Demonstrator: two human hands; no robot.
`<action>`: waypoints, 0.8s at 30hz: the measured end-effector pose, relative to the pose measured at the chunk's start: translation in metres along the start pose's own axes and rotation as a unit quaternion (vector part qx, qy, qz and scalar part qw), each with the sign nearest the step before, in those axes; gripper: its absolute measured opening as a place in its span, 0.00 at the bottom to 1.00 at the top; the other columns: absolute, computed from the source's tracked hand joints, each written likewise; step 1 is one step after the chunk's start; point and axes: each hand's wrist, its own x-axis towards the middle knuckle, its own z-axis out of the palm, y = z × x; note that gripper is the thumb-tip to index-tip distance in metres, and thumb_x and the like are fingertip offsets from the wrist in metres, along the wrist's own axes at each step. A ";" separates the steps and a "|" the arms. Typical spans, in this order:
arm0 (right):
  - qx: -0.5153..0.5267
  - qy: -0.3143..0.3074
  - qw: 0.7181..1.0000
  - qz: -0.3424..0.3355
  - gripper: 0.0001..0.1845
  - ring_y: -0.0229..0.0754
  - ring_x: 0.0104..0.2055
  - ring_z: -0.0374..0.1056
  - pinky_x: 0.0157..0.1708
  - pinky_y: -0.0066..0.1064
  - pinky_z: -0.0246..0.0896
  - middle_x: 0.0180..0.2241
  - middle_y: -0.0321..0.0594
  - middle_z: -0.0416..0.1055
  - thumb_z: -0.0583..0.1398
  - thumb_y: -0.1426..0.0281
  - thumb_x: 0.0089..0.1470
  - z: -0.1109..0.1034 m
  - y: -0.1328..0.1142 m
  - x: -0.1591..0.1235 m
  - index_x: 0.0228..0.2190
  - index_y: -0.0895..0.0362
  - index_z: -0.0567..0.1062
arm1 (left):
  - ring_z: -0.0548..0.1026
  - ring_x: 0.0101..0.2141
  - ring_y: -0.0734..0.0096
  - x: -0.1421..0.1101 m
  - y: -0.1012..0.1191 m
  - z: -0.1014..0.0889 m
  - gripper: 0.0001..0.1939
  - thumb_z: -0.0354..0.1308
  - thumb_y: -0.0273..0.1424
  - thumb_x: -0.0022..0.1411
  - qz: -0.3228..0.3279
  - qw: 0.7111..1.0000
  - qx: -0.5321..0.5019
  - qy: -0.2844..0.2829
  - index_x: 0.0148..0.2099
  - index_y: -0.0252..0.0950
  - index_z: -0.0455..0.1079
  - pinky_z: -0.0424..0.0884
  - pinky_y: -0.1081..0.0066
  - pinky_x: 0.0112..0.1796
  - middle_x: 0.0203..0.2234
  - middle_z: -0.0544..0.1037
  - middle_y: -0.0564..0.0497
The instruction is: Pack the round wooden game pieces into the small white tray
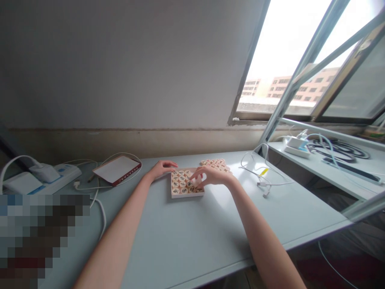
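Note:
A shallow, pale box (187, 195) lies on the table, holding rows of round wooden xiangqi pieces (182, 179) with black characters. My left hand (162, 169) is at the box's far left corner, fingers stretched along its edge; whether they press on it is unclear. Over the right side of the box, my right hand (212, 176) has its thumb and forefinger bent in a pinch. Something pale shows between those fingertips, too small to make out. Behind my right hand lies a group of xiangqi pieces with red characters (215, 163), partly covered by the hand.
On the left are a power strip (70, 173) with white plugs, and a box lid (117, 168) with a dark red edge. White cables (278, 184) lie on the right. A metal frame (278, 108) stands by the window; another table (331, 168) holds coiled black cable.

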 end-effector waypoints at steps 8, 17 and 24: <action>0.009 0.050 0.998 0.038 0.10 0.36 0.29 0.64 0.28 0.24 0.55 0.28 0.35 0.72 0.62 0.69 0.43 0.005 0.005 0.002 0.32 0.54 0.76 | 0.69 0.43 0.60 0.001 -0.001 0.000 0.16 0.60 0.38 0.43 -0.004 1.000 -0.008 -0.002 0.35 0.35 0.74 0.60 0.65 0.46 0.39 0.75 0.47; -0.184 0.225 0.947 0.141 0.02 0.37 0.32 0.63 0.30 0.26 0.49 0.28 0.34 0.70 0.61 0.69 0.45 -0.004 0.015 -0.006 0.24 0.53 0.75 | 0.69 0.43 0.60 0.003 -0.005 0.000 0.15 0.60 0.37 0.44 -0.005 1.000 -0.010 -0.001 0.34 0.35 0.74 0.61 0.64 0.46 0.39 0.74 0.47; -0.245 0.179 0.940 0.155 0.01 0.39 0.34 0.62 0.31 0.27 0.47 0.30 0.36 0.70 0.61 0.71 0.42 0.002 0.025 -0.008 0.23 0.55 0.74 | 0.70 0.42 0.60 0.002 -0.003 0.002 0.15 0.60 0.37 0.43 -0.010 1.000 -0.019 0.002 0.34 0.35 0.74 0.62 0.65 0.45 0.38 0.75 0.47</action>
